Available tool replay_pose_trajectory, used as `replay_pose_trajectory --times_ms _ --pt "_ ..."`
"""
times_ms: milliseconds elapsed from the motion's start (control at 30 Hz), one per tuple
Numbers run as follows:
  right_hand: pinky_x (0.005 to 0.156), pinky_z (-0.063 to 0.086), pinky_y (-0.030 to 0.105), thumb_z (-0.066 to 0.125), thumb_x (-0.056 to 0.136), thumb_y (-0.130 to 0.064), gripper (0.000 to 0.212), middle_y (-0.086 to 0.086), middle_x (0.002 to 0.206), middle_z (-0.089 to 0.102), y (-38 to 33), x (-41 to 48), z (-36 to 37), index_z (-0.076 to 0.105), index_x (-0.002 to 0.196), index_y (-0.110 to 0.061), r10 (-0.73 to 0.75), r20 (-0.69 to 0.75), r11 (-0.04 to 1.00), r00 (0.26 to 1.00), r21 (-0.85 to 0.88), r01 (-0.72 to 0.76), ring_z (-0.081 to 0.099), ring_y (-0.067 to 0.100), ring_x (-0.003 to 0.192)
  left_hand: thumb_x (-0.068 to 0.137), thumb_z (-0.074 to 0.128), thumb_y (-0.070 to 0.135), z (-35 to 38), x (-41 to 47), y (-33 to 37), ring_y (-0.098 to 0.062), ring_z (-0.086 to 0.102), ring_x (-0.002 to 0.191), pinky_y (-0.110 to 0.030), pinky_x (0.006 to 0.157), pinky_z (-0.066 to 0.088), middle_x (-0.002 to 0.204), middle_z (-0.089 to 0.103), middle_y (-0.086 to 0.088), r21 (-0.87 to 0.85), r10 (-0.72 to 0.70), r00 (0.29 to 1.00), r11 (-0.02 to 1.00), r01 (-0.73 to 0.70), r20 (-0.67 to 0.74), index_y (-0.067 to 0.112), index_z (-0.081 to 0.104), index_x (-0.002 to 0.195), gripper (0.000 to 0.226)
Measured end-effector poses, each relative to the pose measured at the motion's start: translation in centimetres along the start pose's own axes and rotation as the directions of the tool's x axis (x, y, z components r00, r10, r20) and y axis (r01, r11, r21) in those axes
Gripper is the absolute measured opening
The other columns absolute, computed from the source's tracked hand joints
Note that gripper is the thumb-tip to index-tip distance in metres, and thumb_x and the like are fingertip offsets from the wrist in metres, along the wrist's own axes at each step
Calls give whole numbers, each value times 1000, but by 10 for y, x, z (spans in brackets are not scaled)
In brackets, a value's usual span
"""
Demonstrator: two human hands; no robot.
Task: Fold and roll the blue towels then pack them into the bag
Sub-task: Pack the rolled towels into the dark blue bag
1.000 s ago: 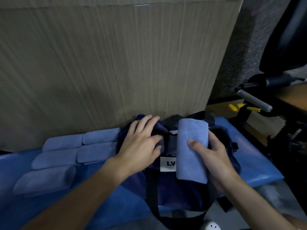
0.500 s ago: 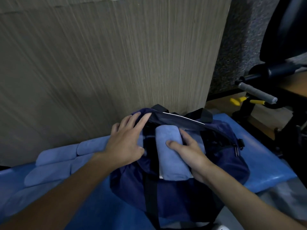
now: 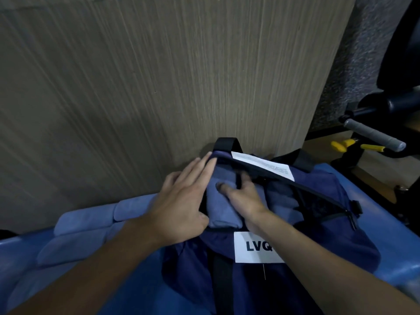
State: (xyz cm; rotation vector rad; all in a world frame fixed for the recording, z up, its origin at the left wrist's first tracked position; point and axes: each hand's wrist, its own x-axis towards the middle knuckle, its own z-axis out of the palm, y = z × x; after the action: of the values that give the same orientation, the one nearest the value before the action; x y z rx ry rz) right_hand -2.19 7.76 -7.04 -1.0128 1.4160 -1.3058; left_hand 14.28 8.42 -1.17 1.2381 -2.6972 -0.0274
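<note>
A navy bag [image 3: 318,244] with a white LVQ label [image 3: 256,246] lies open on the blue surface [image 3: 386,251]. My right hand [image 3: 245,198] grips a rolled blue towel [image 3: 218,208] that sits in the bag's mouth, thumb on top. On the bag's left rim, beside that towel, my left hand [image 3: 179,205] rests with straight fingers. Another blue towel [image 3: 281,201] lies inside the bag to the right. Several rolled blue towels [image 3: 88,219] lie in rows left of the bag.
A wood-grain panel [image 3: 159,76] stands right behind the bag. At the right is dark equipment with a grey handle [image 3: 375,136] and yellow parts [image 3: 341,145]. A white paper tag [image 3: 261,165] lies on the bag's far rim.
My right hand has carried the rolled towel from above the bag's front down into its mouth. The left hand has slid onto the bag's left rim.
</note>
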Motion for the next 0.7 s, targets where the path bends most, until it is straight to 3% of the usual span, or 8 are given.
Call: replay_pose_trajectory --times_ms 67,167,300,433,600,700 --pt "91 49 24 68 88 -20 53 -8 114 58 2 4 8 39 133 -25 24 22 999 999 -40 -23 57 9 101 73 49 26 0 1 2 2 -24 144 -35 121 5 153 -35 23 -9 16 1000 1000 -16 -2 39 -41 137 111" --pt "97 52 38 72 84 -26 69 -4 117 61 0 11 18 33 142 -27 95 5 994 995 46 -95 62 17 105 71 43 28 -3 3 5 2 -25 143 -35 121 4 153 -35 22 -18 16 1000 1000 -16 -15 35 -37 141 108" --pt "91 50 29 79 80 -20 100 -7 117 50 1 11 28 10 152 -32 132 150 988 980 -104 -117 52 12 102 72 46 26 -6 1 2 4 -26 142 -36 121 4 154 -34 22 -31 -2 1000 1000 2 -8 32 -31 147 107" --pt "95 53 36 78 80 -22 85 -1 126 58 5 17 36 23 144 -33 127 92 990 988 46 -132 60 15 106 69 41 30 -8 0 -1 4 -24 143 -37 121 6 155 -32 22 -36 -12 1000 999 11 -15 35 -33 143 105" --pt "84 52 28 74 79 -33 84 7 127 53 7 16 46 21 144 -33 120 112 960 986 -266 -87 58 20 109 69 40 30 -4 -5 -4 3 -22 144 -37 121 8 154 -33 24 -41 -15 999 999 14 -33 38 -34 143 105" --pt "68 49 13 74 82 -25 73 -2 111 61 7 18 48 31 142 -28 93 88 983 992 -169 -77 60 8 94 70 42 29 -3 -6 -6 3 -21 144 -38 121 9 154 -33 25 -54 -8 999 999 6 -35 39 -35 143 105"
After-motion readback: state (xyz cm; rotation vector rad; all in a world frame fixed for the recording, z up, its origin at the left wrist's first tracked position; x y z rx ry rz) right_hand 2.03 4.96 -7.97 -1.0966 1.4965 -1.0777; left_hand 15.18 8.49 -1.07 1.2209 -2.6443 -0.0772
